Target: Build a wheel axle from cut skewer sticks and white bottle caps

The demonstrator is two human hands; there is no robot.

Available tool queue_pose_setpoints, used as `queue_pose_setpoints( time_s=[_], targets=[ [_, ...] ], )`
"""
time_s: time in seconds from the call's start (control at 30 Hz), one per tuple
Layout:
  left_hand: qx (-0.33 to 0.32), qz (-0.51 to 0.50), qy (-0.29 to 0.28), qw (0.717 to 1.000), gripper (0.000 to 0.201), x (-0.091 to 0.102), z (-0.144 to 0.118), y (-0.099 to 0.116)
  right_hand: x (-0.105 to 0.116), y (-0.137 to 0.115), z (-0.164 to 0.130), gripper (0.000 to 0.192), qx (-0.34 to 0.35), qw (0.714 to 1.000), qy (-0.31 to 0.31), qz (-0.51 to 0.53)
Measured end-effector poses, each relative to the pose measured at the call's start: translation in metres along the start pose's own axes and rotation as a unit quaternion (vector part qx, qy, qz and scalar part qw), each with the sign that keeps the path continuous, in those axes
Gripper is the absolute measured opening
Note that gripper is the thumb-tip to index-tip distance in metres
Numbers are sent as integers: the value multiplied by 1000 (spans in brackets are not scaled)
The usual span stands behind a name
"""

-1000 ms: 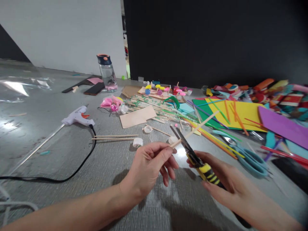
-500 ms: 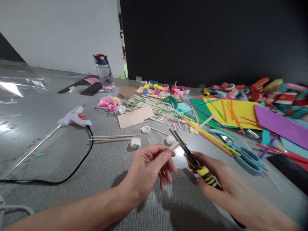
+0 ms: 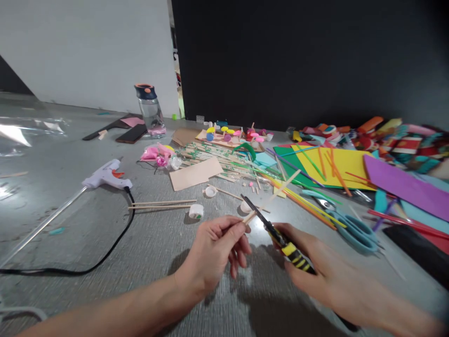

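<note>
In my left hand (image 3: 220, 250), thumb and fingers pinch the near end of a thin wooden stick (image 3: 282, 188), which slants up and away to the right. My right hand (image 3: 315, 267) is wrapped round yellow-and-black handled pliers (image 3: 293, 255) with long dark jaws. Those jaws cross the stick just beyond my left fingertips and look closed or nearly closed on it. Beyond the hands, white bottle caps (image 3: 196, 211) lie on the grey table, one partly behind the jaws. Two more wooden sticks (image 3: 164, 204) lie to the left.
A glue gun (image 3: 107, 175) with a black cord lies left. Behind are a water bottle (image 3: 151, 112), a cardboard piece (image 3: 196, 173) and a pile of sticks (image 3: 206, 154). Blue-handled scissors (image 3: 354, 231), coloured sheets (image 3: 347, 164) and pipe cleaners lie right.
The pliers' jaws, spread apart before, have come together across the stick. The view has shifted slightly; my left hand keeps its pinch.
</note>
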State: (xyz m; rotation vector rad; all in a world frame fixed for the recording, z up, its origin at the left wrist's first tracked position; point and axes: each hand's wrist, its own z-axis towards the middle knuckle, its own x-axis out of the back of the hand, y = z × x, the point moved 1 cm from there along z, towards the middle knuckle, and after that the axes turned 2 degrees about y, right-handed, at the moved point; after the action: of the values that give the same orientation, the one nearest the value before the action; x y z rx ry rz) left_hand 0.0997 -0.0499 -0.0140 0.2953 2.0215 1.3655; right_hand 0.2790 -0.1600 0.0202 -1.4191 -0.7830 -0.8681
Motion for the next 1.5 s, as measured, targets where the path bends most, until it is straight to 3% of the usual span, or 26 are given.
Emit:
queue_pose_setpoints(
  time_s=[0.43,0.83,1.07,1.33,1.5],
  targets=[
    [-16,90,-17,996,32,1,-2,1,5,4,3,50,17,1000,-9,-11],
    [42,35,-36,998,35,1,-3,-3,1,1,3,42,27,999,-16,-28],
    [35,57,-36,997,35,2,-2,-6,0,1,1,39,20,999,-19,-41],
    [25,69,-29,997,36,3,1,-6,-1,12,1,54,-17,999,-45,-3],
    [32,44,-45,998,37,5,3,-5,0,9,3,51,-11,999,-34,-5]
  ],
)
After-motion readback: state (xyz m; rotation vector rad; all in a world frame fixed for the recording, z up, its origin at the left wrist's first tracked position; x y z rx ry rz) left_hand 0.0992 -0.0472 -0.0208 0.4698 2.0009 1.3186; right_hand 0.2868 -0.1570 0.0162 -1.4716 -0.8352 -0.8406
